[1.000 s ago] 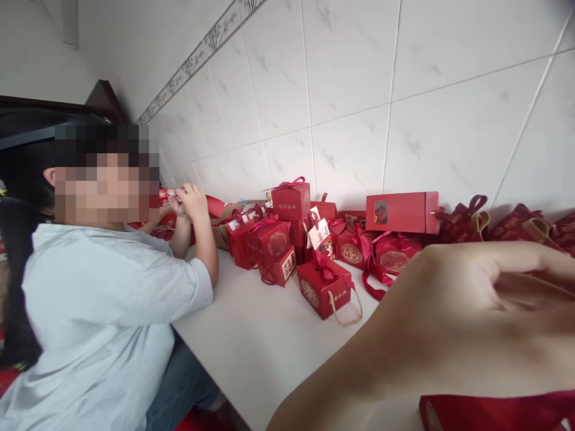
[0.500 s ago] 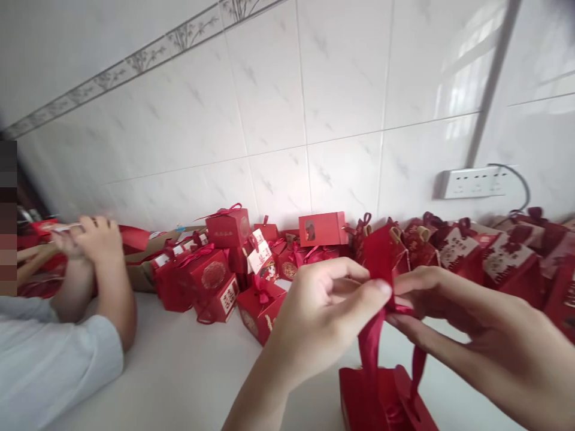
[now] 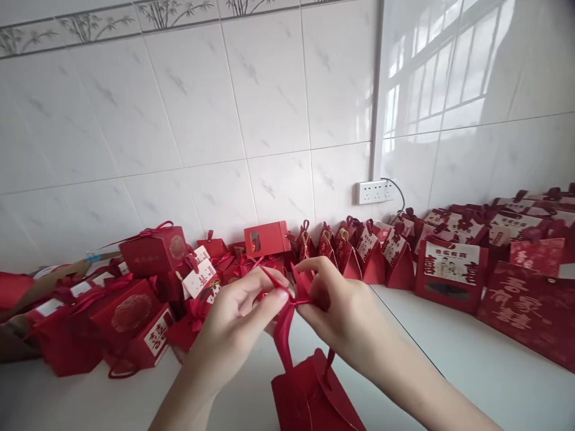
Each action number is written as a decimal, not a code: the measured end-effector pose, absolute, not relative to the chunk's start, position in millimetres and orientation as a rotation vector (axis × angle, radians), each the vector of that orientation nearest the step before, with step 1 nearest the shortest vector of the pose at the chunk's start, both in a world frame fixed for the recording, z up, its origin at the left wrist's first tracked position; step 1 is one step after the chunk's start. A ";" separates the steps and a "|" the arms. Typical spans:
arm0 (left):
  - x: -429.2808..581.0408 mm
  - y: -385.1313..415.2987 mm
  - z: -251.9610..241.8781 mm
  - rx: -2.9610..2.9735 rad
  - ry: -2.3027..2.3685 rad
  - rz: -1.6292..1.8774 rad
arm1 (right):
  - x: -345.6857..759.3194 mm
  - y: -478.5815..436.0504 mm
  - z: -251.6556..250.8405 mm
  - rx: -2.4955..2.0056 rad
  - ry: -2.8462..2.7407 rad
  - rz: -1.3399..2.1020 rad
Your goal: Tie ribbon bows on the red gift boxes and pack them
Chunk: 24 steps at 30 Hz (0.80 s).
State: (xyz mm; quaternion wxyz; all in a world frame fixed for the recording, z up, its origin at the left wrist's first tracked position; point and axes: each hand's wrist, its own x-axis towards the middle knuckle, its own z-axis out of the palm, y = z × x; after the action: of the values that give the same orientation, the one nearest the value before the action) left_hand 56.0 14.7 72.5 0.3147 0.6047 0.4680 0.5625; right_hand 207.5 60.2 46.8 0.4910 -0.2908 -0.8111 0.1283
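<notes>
A red satin ribbon (image 3: 283, 336) rises in two strands from a red gift box (image 3: 314, 395) at the bottom centre of the head view. Above the box, my left hand (image 3: 242, 323) pinches one part of the ribbon between thumb and fingers. Close beside it, my right hand (image 3: 336, 299) is closed on another part, where the strands cross in a knot or loop. Short ribbon ends stick up between the two hands. The box stands on the white table, and its lower part runs out of the frame.
Piled at the left are several red gift boxes (image 3: 130, 314) with ribbons. A row of peaked red boxes (image 3: 371, 254) lines the wall, with a windowed red box (image 3: 451, 272) and a lettered red box (image 3: 530, 308) at the right. A socket strip (image 3: 376, 191) is on the tiled wall.
My view has turned to the right, so the other person has left the frame. My hands have drawn the upright ribbon end down into the crossing, leaving short ends showing.
</notes>
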 end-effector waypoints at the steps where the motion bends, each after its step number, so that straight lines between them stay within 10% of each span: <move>1: 56.9 15.0 71.7 1.558 1.234 1.499 | 207.4 60.5 46.9 -0.706 -1.974 0.408; 7: 59.9 14.4 70.8 1.445 1.197 1.480 | 210.9 56.2 54.8 -0.596 -1.842 0.866; 24: 68.8 20.9 53.5 1.350 0.988 1.537 | 219.8 52.6 61.4 -0.355 -1.679 0.632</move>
State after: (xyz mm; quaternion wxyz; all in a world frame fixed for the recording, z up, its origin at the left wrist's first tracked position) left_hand 68.8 20.9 53.5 0.4214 0.5391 0.3943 0.6134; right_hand 219.8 52.6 61.4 0.6102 -0.1538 -0.7274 0.2738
